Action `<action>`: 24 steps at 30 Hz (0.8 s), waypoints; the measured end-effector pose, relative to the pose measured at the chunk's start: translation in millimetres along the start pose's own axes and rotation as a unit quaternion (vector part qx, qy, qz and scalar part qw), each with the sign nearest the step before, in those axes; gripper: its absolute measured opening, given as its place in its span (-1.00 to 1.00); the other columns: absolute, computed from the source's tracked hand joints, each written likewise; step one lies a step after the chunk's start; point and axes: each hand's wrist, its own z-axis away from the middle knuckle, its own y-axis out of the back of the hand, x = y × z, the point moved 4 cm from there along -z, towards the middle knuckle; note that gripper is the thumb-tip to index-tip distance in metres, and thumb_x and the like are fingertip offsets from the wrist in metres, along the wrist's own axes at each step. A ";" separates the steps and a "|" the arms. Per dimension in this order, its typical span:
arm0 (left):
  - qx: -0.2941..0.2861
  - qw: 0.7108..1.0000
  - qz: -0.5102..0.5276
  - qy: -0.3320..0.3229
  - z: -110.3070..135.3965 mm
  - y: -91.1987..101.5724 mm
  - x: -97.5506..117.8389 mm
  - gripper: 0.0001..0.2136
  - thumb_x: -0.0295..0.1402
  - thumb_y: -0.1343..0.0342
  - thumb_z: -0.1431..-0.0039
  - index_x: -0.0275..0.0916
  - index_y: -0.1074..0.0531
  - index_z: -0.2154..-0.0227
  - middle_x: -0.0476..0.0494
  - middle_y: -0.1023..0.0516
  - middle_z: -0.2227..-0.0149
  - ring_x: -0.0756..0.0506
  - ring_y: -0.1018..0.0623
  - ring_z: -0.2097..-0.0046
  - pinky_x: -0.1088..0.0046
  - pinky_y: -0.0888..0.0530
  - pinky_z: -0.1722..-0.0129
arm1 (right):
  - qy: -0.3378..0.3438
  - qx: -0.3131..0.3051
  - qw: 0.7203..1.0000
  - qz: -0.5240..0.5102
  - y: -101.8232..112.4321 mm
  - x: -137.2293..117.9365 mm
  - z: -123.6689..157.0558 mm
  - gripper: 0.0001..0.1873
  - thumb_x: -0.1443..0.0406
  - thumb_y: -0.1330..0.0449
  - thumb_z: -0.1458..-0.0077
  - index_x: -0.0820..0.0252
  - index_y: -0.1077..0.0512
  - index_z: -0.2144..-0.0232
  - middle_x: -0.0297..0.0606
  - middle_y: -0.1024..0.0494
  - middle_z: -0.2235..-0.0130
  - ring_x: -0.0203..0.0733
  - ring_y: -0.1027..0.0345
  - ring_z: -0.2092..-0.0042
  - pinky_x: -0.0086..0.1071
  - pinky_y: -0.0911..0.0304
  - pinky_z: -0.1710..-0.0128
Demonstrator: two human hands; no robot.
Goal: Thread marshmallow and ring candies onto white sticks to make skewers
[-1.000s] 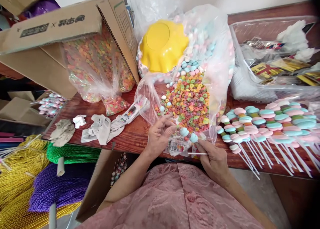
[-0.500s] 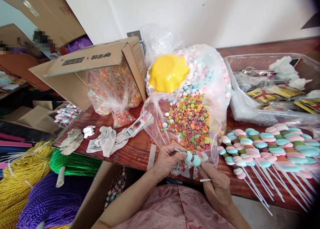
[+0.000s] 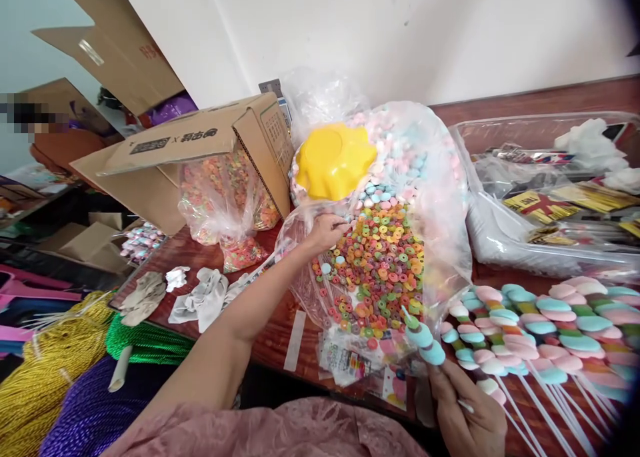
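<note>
My left hand (image 3: 325, 231) reaches forward into an open clear plastic bag (image 3: 445, 197) of colourful ring candies (image 3: 383, 264) and pastel marshmallow discs. Its fingers are pinched together at the pile; what they hold is too small to make out. My right hand (image 3: 467, 410) at the lower right grips a white stick bearing a half-built candy skewer (image 3: 423, 337) with blue pieces and a green ring at the tip. A yellow flower-shaped bowl (image 3: 334, 160) lies upside down in the bag.
Several finished candy skewers (image 3: 540, 317) lie in a row on the wooden table (image 3: 273, 324) at right. A clear bin (image 3: 550, 177) holds packets. A cardboard box (image 3: 190, 144) with bagged rings, rags (image 3: 200, 297), and spools of gold, green and purple cord (image 3: 90, 377) sit left.
My left hand left the skewer tip and reached forward into the candy bag. My right hand kept the skewer and moved lower right. The view tilted upward.
</note>
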 end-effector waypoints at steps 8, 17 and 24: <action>0.016 0.998 -0.067 -0.007 -60.6 -17.1 -27.6 -0.89 -0.52 -0.18 0.19 -0.28 -0.37 0.69 -0.02 -0.39 0.59 -0.03 -0.34 0.42 0.47 -0.30 0.33 | -0.023 -0.040 0.999 -0.017 -2.9 4.3 0.9 -0.80 0.30 -0.22 -0.15 0.15 -0.59 0.17 -0.29 -0.67 0.31 -0.12 -0.58 0.33 -0.45 -0.51 0.33; 0.001 0.998 0.045 0.044 -17.4 16.4 -17.8 -0.92 -0.48 -0.12 0.07 -0.35 -0.52 0.54 -0.01 -0.46 0.59 0.04 -0.38 0.52 0.52 -0.31 0.46 | -0.045 -0.026 0.999 -0.015 -2.0 -8.3 -5.8 -0.85 0.32 -0.20 -0.17 0.14 -0.57 0.22 -0.35 -0.60 0.43 -0.27 -0.42 0.51 -0.50 -0.37 0.52; -0.169 0.975 0.127 0.072 99.1 -19.1 -11.1 -0.88 -0.40 -0.17 0.03 -0.35 -0.55 0.50 -0.07 -0.53 0.54 0.03 -0.43 0.51 0.52 -0.34 0.48 | -0.113 -0.027 0.993 -0.019 -7.0 -2.2 -0.7 -0.82 0.23 -0.22 -0.18 0.18 -0.58 0.29 -0.40 -0.40 0.58 -0.34 -0.22 0.57 -0.47 -0.21 0.59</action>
